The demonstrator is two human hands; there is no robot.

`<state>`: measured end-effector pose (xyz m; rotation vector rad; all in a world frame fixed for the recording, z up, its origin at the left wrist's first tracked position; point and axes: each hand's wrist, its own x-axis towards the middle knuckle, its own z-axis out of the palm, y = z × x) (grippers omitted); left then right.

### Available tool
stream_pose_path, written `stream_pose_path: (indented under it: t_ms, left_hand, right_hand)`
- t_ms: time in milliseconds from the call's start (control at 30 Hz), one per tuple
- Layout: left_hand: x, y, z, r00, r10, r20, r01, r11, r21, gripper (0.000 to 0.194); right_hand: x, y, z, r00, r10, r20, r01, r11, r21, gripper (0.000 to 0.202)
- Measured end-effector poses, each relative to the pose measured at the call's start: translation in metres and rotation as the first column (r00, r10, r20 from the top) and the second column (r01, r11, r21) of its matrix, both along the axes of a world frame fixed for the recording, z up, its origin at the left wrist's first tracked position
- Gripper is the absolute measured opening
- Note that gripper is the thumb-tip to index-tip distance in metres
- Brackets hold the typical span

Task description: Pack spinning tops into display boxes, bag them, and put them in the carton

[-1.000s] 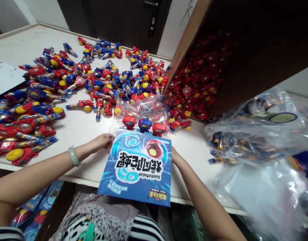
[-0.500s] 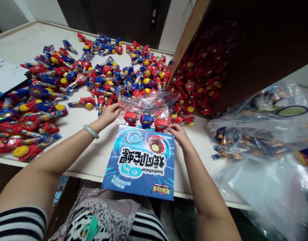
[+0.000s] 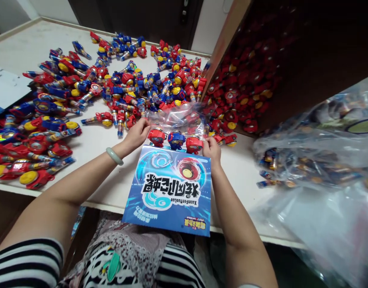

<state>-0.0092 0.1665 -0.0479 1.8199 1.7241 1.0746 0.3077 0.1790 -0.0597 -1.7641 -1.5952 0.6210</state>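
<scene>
A blue printed box (image 3: pixel 167 192) lies in front of me, its lettering upside down and its near edge over the table edge. At its far side stand a red spinning-top toy (image 3: pixel 156 137), a blue one (image 3: pixel 176 140) and another red one (image 3: pixel 194 145). A clear plastic bag (image 3: pixel 172 119) spreads behind and partly around them. My left hand (image 3: pixel 136 136) pinches the bag's left edge. On the other side, my right hand (image 3: pixel 212 150) is closed at the bag's right edge, touching or very close to the right red toy; its fingertips are partly hidden.
Many red and blue toys with stick-like tubes cover the white table (image 3: pixel 109 188) to the left and back. A tilted cardboard box (image 3: pixel 229 40) holds more red toys. Clear bags (image 3: pixel 307 160) with small packed items stand at the right. White card (image 3: pixel 7 86) lies far left.
My right hand has closed and moved up against the right red toy and bag edge. The left hand has stayed by the bag's left edge. The view has shifted slightly.
</scene>
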Motion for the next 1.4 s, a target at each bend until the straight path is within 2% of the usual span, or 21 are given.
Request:
stream_pose_path:
  t_ms: [133,267,367,467,533,633,800,867,1000,1067,1133,1200,1300,1400]
  left_hand:
    - [0.004,-0.016,-0.005,0.996,-0.074,0.048,0.063,0.977,0.205,0.009]
    - [-0.009,-0.040,-0.011,0.984,-0.165,-0.072,0.180,0.908,0.377,0.011]
    - [-0.016,-0.057,-0.011,0.960,-0.221,-0.172,0.277,0.838,0.470,0.009]
    - [-0.017,-0.070,-0.009,0.938,-0.253,-0.236,0.343,0.764,0.546,0.012]
    - [-0.016,-0.079,-0.009,0.936,-0.249,-0.247,0.350,0.725,0.593,0.023]
    - [-0.015,-0.096,-0.011,0.938,-0.250,-0.239,0.346,0.694,0.632,0.035]
    - [-0.017,-0.135,-0.019,0.921,-0.280,-0.272,0.389,0.711,0.586,0.029]
    - [-0.015,-0.146,-0.022,0.932,-0.273,-0.240,0.363,0.727,0.582,0.027]
    - [-0.003,-0.146,-0.026,0.989,-0.136,-0.059,0.147,0.847,0.511,0.018]
    - [0.005,-0.140,-0.025,0.994,-0.112,-0.017,0.109,0.900,0.422,0.009]
    - [0.009,-0.136,-0.025,0.992,-0.129,0.016,0.115,0.929,0.352,0.005]
    - [0.010,-0.138,-0.025,0.985,-0.158,0.066,0.123,0.924,0.362,0.010]
    - [0.004,-0.153,-0.026,0.953,-0.284,0.107,0.206,0.864,0.459,0.013]
    - [-0.005,-0.167,-0.028,0.926,-0.367,0.090,0.276,0.820,0.502,0.014]
  right_hand:
    - [-0.008,-0.015,-0.005,0.986,-0.060,-0.156,0.086,0.982,0.169,0.026]
    - [-0.002,-0.040,-0.001,0.974,0.053,-0.219,0.042,0.912,0.408,0.025]
    - [0.007,-0.066,0.001,0.984,0.136,-0.112,-0.052,0.831,0.554,0.018]
    - [0.016,-0.092,-0.002,0.987,0.159,0.034,-0.143,0.753,0.642,0.010]
    - [0.022,-0.106,-0.006,0.981,0.155,0.112,-0.190,0.722,0.665,0.011]
    - [0.028,-0.123,-0.012,0.969,0.139,0.205,-0.242,0.708,0.663,0.013]
    - [0.037,-0.148,-0.016,0.930,0.250,0.270,-0.368,0.646,0.669,0.029]
    - [0.039,-0.156,-0.018,0.925,0.283,0.252,-0.377,0.628,0.681,0.035]
    - [0.041,-0.167,-0.025,0.941,0.272,0.201,-0.332,0.626,0.706,0.031]
    - [0.040,-0.171,-0.029,0.949,0.255,0.188,-0.310,0.635,0.708,0.026]
    - [0.039,-0.173,-0.033,0.959,0.234,0.163,-0.278,0.645,0.712,0.021]
    - [0.037,-0.171,-0.035,0.967,0.218,0.128,-0.241,0.648,0.723,0.018]
    - [0.033,-0.161,-0.034,0.969,0.228,0.094,-0.223,0.653,0.724,0.015]
    - [0.030,-0.157,-0.032,0.967,0.247,0.065,-0.222,0.686,0.693,0.011]
